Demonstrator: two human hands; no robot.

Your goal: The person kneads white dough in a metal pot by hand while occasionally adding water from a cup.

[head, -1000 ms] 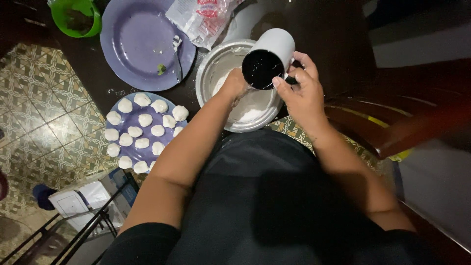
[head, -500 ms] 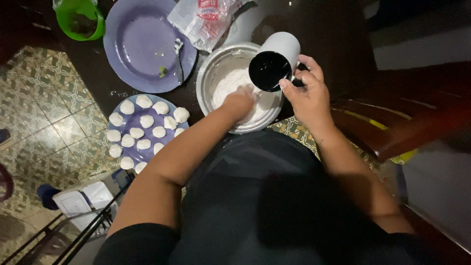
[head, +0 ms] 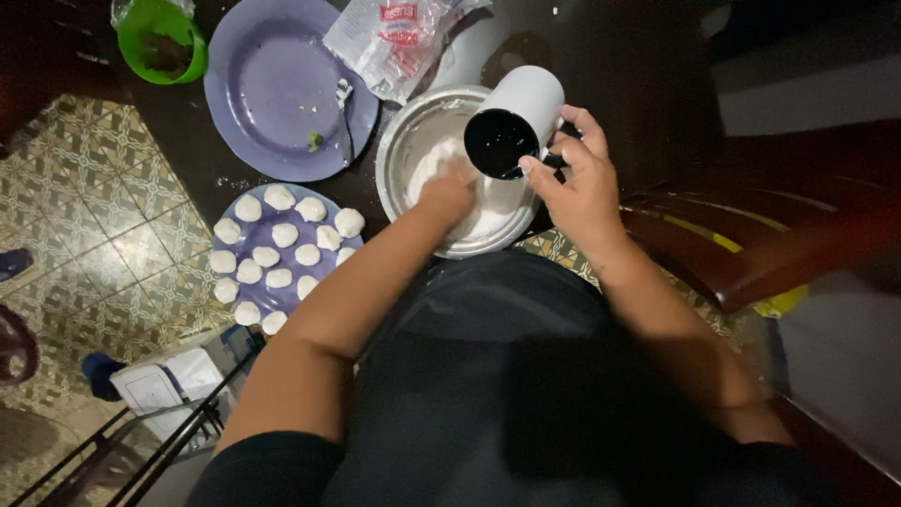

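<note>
Patterned tile floor [head: 103,225], dark table [head: 638,66]

Dim overhead light is glaring off the round metal mixing bowl [head: 404,141], while the frame's right side is sinking into blurred shadow and the edges are bending.

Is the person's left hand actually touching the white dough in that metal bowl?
Touching. The head view shows the left hand pressed down into the white dough inside the metal bowl, its fingers sunk in with no gap showing.

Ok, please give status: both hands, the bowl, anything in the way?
Left hand in metal bowl, on white dough. Right hand holds white mug tilted over bowl. Plate of dough balls stands apart at left; nothing blocks.
</note>
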